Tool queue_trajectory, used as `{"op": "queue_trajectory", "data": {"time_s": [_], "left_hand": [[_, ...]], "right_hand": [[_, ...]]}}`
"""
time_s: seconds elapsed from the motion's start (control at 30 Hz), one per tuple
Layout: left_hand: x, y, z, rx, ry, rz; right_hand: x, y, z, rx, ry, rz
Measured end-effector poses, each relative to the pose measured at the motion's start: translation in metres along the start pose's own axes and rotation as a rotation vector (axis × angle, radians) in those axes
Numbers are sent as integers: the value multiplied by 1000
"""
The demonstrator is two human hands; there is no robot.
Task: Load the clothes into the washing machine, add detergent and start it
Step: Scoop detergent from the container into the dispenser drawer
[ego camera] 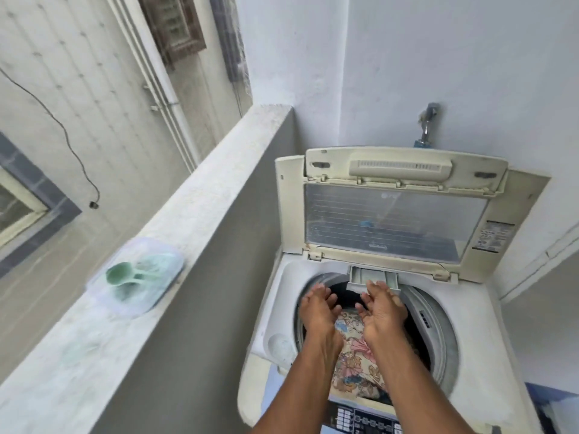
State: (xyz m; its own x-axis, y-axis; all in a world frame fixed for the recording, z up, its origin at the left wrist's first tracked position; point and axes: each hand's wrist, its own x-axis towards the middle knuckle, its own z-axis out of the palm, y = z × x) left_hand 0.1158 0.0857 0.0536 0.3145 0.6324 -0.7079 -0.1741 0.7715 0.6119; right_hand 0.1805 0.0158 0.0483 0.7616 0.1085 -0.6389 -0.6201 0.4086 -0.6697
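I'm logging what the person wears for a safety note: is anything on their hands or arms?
Nothing shows. The left hand and right hand are bare, without gloves, rings, watch or bracelet, and both forearms are uncovered, with no sleeve down to the picture's bottom edge.

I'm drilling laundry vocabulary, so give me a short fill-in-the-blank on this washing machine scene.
1. The washer's lid stands ____.
2. The green scoop lies in a tub on the ____.
3. Both hands, left and right, hover above the ____ cloth in the drum.

Missing words: open; ledge; flowered
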Motion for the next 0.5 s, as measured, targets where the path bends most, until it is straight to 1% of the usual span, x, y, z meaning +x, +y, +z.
{"op": "queue_trajectory", "data": {"time_s": [0.13, 0.23, 0.37, 0.5], "left_hand": [[-37, 50, -7, -116, -38, 94], [-64, 94, -12, -169, -79, 211], [-98, 158, -26, -192, -159, 419], [-126, 215, -56, -256, -155, 631]], "right_hand": [[-54, -13, 41, -10, -109, -61], [-95, -17, 75, -51, -208, -133], [-145, -10, 122, -201, -390, -209], [-195, 10, 157, -395, -580, -305]]}}
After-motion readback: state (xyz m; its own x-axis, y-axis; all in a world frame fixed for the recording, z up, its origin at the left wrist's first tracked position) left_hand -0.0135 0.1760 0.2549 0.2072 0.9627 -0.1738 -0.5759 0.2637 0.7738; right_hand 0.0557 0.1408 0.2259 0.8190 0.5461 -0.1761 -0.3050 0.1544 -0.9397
